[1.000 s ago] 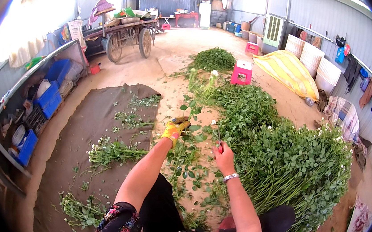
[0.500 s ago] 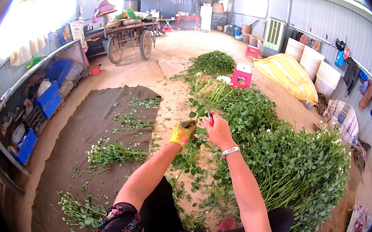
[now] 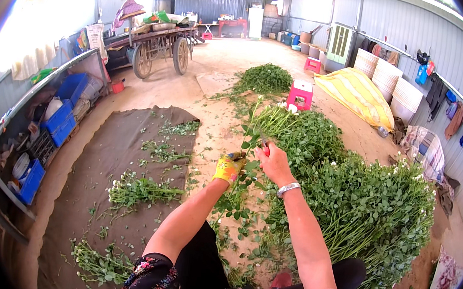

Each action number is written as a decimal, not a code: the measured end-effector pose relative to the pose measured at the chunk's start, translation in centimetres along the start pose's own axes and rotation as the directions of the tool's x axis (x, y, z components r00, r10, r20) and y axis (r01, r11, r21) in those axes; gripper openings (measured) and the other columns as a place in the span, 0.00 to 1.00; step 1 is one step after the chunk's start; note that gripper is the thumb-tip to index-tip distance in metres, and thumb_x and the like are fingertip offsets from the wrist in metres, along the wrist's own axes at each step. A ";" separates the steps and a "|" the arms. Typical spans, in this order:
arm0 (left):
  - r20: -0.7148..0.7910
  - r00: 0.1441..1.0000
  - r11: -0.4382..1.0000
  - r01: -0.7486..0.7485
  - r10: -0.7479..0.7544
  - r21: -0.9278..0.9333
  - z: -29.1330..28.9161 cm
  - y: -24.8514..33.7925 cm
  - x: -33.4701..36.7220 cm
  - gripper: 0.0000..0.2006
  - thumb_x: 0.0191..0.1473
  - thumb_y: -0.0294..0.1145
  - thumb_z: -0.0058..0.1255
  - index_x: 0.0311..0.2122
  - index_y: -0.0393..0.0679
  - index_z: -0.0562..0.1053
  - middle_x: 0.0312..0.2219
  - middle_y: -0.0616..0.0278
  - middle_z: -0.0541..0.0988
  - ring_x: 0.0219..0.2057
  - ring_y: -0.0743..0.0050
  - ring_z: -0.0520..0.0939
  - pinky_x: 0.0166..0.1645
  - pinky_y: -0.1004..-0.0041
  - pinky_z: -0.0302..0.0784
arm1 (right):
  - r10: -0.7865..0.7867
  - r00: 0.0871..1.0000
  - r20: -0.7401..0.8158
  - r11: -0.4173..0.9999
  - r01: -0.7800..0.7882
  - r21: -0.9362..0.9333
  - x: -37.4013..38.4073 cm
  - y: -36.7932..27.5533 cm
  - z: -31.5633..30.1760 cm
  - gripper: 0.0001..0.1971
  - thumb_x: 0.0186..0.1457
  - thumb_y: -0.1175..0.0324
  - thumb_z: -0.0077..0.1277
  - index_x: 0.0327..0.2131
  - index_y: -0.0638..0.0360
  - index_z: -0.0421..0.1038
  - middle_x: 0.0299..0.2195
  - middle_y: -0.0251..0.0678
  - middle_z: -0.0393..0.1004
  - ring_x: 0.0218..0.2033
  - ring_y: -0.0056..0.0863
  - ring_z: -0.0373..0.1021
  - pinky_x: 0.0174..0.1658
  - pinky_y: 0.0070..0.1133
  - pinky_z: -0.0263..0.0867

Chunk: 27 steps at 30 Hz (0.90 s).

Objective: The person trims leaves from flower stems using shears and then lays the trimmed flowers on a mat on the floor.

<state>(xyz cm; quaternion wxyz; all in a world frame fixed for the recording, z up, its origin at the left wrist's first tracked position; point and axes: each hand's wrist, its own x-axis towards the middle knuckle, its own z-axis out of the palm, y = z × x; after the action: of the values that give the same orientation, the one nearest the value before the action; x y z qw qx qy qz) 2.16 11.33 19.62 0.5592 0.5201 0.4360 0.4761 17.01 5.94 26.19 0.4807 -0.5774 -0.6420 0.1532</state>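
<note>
My left hand [image 3: 230, 167], in a yellow patterned glove, is closed around a leafy flower stem [image 3: 251, 125] with a pale bud on top. The stem stands nearly upright, and its leafy lower part hangs below the glove. Just right of it, my bare right hand [image 3: 274, 163] grips red-handled pruning shears [image 3: 265, 146]. Their blades are close to the stem's leaves; whether they touch it cannot be made out. Beyond my right hand lie white-headed flower stems [image 3: 275, 117]. A big heap of leafy cut stems [image 3: 363, 218] spreads to the right.
Small flower bunches [image 3: 140, 190] lie on a dark cloth [image 3: 91, 186] at left. Ahead are a pink stool [image 3: 300, 95], a leaf pile [image 3: 266, 77] and a wooden cart [image 3: 164, 37]. Blue crates [image 3: 59, 122] line the left; a yellow striped cover [image 3: 359, 95] lies far right.
The stem in my left hand has shifted slightly right, its bud now apart from the others. The white-headed stems beyond have moved right and lower. Both hands stay nearly in place.
</note>
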 end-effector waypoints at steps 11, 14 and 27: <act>-0.027 1.000 0.999 -0.004 0.005 0.051 -0.1 0.6 -0.4 0.14 0.52 0.23 0.52 0.46 0.38 0.74 0.33 0.61 0.80 0.27 0.78 0.79 0.29 0.78 0.77 | 0.025 1.000 0.011 1.000 -0.025 -0.009 -0.2 0.0 0.0 0.16 0.54 0.59 0.51 0.25 0.64 0.64 0.20 0.46 0.71 0.24 0.45 0.69 0.29 0.33 0.63; -0.018 0.999 0.997 -0.027 0.028 0.068 0.0 0.5 -0.5 0.14 0.52 0.22 0.52 0.46 0.37 0.74 0.33 0.61 0.80 0.27 0.78 0.79 0.29 0.77 0.77 | -0.008 1.000 0.007 1.000 0.008 -0.008 0.3 0.3 -0.1 0.15 0.53 0.61 0.52 0.24 0.64 0.64 0.19 0.46 0.70 0.23 0.45 0.68 0.29 0.34 0.63; 0.006 0.997 0.989 -0.075 0.075 0.124 -1.1 -0.6 -0.1 0.14 0.53 0.24 0.52 0.46 0.40 0.75 0.33 0.63 0.80 0.27 0.80 0.78 0.27 0.80 0.76 | 0.071 0.984 0.165 0.997 -0.070 -0.012 1.2 -1.3 -3.0 0.16 0.54 0.60 0.51 0.24 0.67 0.66 0.22 0.50 0.72 0.25 0.44 0.70 0.31 0.33 0.65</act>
<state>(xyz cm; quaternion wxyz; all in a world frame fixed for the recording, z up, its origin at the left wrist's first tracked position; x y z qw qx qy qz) 1.12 11.46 18.93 0.5078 0.5703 0.4445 0.4684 18.78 5.53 29.12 0.4182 -0.5863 -0.6594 0.2156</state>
